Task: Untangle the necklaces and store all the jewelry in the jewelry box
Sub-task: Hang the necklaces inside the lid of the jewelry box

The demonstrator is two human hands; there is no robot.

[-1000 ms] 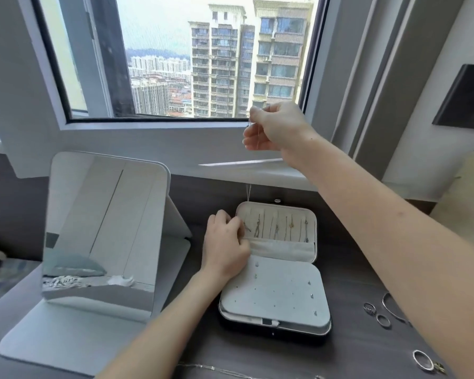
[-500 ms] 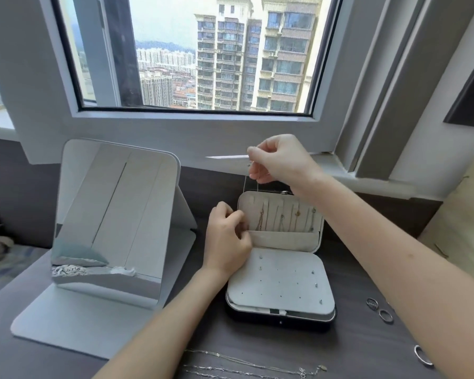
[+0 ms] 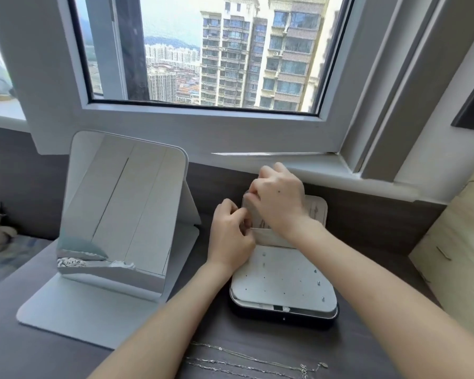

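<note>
Down has come the right hand (image 3: 278, 199). A second ago it was raised well above the jewelry box (image 3: 283, 317) with a fine necklace chain dangling from it. Now it rests against the upper left corner of the box's upright lid (image 3: 319, 214), thumb and fingertips pinched tight together. The left hand (image 3: 230, 236) keeps its place at the lid's left edge, its fingers curled in a pinch just above the lid's fabric pocket (image 3: 268, 237). The chain is too fine to make out between the fingers here, so that both hands have hold of it is my reading rather than something plain.

The step in hand looks like fastening that chain's top end at the lid's upper edge while the lower end is steadied by the pocket.

As for progress, a few hung necklaces (image 3: 316, 211) already show inside the lid to the right of the hands. Small studs (image 3: 318, 283) dot the pale panel over the box's base.

Still to be stored are the loose necklaces (image 3: 244, 361) on the desk (image 3: 361, 348) in front of the box. They lie stretched out in roughly separate strands, so they seem mostly untangled. The rings that earlier lay to the right of the box are now out of frame, and I take them to be waiting too. The job looks perhaps half done.
</note>
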